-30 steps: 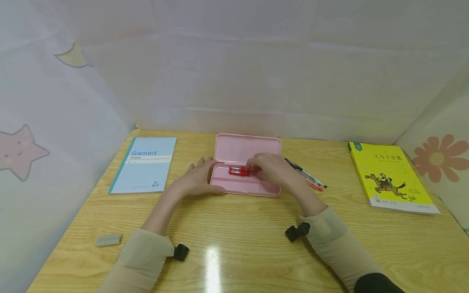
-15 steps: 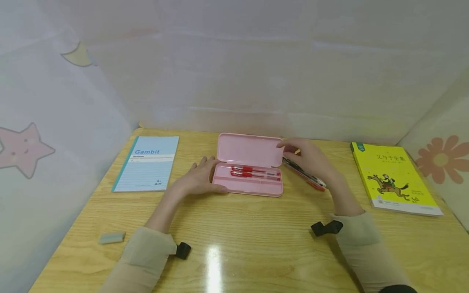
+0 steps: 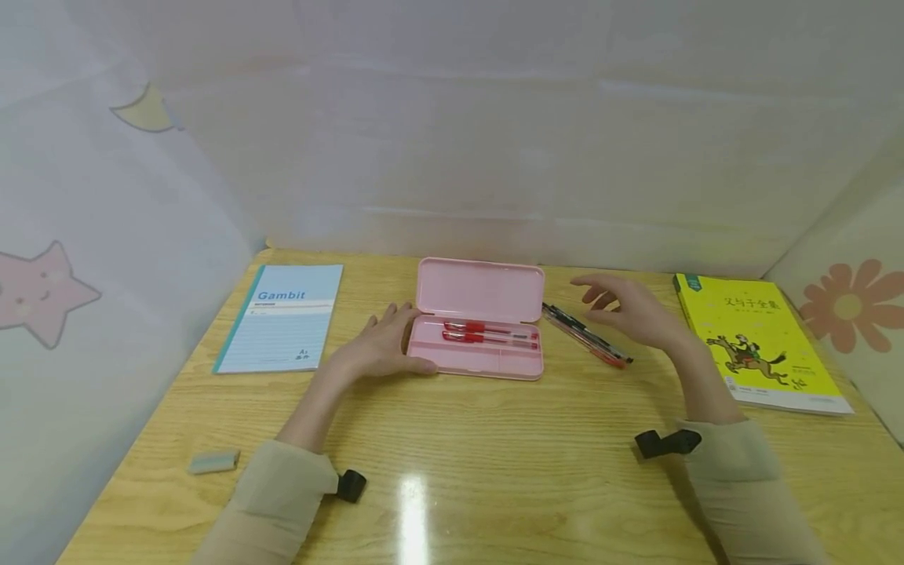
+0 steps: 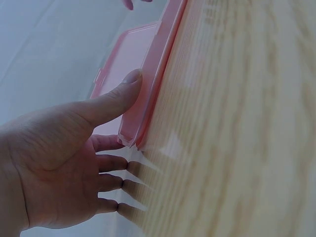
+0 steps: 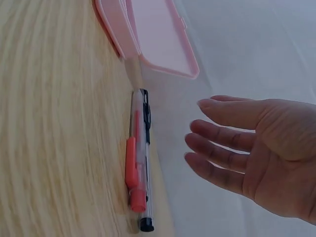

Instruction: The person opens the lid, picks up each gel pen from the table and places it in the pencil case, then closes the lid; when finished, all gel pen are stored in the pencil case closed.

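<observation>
Case [image 3: 455,361] with lid [image 3: 480,290] raised, two red pens [image 3: 462,337] inside

Nearest lies one eraser [image 3: 214,461], left on the table [image 3: 494,471]. Farther off, one book [image 3: 763,341] at the right and one notebook [image 3: 286,326] at the left flank the case. The left hand [image 3: 377,345] spreads wide round its left end, thumb on the near side. Loose pens [image 3: 589,339] lie between case and right hand [image 3: 632,314], whose fingers are loosely bent, apart from the thumb; at least two, one red, one black, overlapping and hard to count. The case and both red pens run left to right, the pens' bright ends leftward. Pale cloth [image 3: 452,157] hangs behind.
</observation>
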{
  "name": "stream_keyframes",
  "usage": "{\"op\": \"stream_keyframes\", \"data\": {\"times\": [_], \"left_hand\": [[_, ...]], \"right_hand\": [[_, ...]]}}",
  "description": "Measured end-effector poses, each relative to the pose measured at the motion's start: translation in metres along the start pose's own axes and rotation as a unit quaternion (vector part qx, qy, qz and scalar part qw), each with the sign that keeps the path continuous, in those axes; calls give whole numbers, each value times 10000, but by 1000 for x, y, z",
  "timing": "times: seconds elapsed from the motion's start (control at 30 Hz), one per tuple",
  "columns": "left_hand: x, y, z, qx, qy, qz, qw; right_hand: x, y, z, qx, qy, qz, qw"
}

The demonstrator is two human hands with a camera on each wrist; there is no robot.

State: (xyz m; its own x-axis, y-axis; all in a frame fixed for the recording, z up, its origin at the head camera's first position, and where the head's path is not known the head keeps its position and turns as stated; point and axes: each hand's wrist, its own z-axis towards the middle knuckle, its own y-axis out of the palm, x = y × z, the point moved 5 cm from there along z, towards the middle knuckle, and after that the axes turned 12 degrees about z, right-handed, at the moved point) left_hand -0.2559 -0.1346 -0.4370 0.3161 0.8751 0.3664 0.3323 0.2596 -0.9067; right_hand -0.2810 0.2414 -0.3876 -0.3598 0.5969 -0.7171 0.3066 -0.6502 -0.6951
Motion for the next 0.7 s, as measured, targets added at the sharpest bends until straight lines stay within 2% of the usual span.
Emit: {"op": "stream_keyframes", "data": {"times": [0.33, 0.7], "left_hand": [[0, 0, -1, 16, 1, -20, 10000], [1, -1, -1, -5, -11, 21, 10000]], "right_hand": [[20, 3, -3, -482, 316, 267, 9980], [25, 10, -2, -706, 435, 434, 9956]]}}
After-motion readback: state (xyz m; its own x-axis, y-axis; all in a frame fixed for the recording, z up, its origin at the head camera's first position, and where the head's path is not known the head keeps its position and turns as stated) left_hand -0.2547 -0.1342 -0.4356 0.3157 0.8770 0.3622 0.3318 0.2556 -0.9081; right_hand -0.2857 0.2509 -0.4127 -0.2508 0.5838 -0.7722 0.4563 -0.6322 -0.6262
